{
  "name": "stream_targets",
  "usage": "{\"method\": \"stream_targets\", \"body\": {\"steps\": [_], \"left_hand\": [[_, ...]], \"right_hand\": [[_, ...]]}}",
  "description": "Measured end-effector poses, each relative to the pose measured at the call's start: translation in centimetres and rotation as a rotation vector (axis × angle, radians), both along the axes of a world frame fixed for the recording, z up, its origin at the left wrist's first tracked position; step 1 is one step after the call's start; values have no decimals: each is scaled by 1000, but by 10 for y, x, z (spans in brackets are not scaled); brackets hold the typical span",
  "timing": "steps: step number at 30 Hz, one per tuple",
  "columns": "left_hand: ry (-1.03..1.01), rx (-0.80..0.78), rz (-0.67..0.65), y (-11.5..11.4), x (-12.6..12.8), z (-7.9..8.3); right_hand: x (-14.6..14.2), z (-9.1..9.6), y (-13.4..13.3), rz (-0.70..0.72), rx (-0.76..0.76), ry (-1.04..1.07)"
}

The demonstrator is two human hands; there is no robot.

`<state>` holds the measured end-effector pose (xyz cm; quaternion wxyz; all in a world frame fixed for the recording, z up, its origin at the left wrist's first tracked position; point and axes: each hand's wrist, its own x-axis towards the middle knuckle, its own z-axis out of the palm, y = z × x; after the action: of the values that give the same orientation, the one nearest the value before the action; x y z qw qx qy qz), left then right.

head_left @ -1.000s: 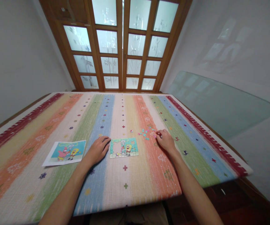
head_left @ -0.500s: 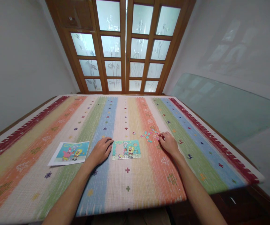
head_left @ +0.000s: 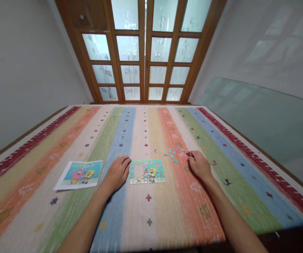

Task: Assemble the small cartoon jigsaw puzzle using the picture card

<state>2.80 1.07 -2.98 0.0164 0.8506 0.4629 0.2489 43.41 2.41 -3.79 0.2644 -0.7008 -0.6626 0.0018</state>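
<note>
A partly assembled jigsaw puzzle (head_left: 155, 177) with cartoon characters lies on the cloth, with a gap at its left middle and a smaller one at the upper right. My left hand (head_left: 117, 173) lies on the table at its left edge, fingers loosely bent and fingertips by the upper left corner. Loose puzzle pieces (head_left: 172, 155), teal and pink, are scattered to the upper right of the puzzle. My right hand (head_left: 199, 165) is at their right side, thumb and forefinger pinched at a small pink piece, mostly hidden by the fingertips.
A paper picture (head_left: 81, 174) of the same characters lies left of my left hand. One loose piece (head_left: 156, 151) sits apart, just above the puzzle. A striped tablecloth (head_left: 151, 228) covers the table. Glazed wooden doors (head_left: 142, 70) stand beyond the far edge.
The whole view has shifted slightly, so the table things appear a little further right and lower. Both hands keep about the same places beside the puzzle and the loose pieces.
</note>
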Motion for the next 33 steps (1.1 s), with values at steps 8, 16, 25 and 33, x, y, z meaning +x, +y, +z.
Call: {"method": "stream_targets", "body": {"steps": [8,16,25,33], "left_hand": [[-11,-43,-48,2,-6,8],[0,-38,-48,2,-8,5],[11,-28,-44,2,-8,4],[8,-18,-46,2,-8,3]], "right_hand": [[-1,4,2,17,-1,18],[-1,7,-3,54,-4,-22],[-2,12,-7,69,2,-50],[-4,12,-7,37,1,-65]]}}
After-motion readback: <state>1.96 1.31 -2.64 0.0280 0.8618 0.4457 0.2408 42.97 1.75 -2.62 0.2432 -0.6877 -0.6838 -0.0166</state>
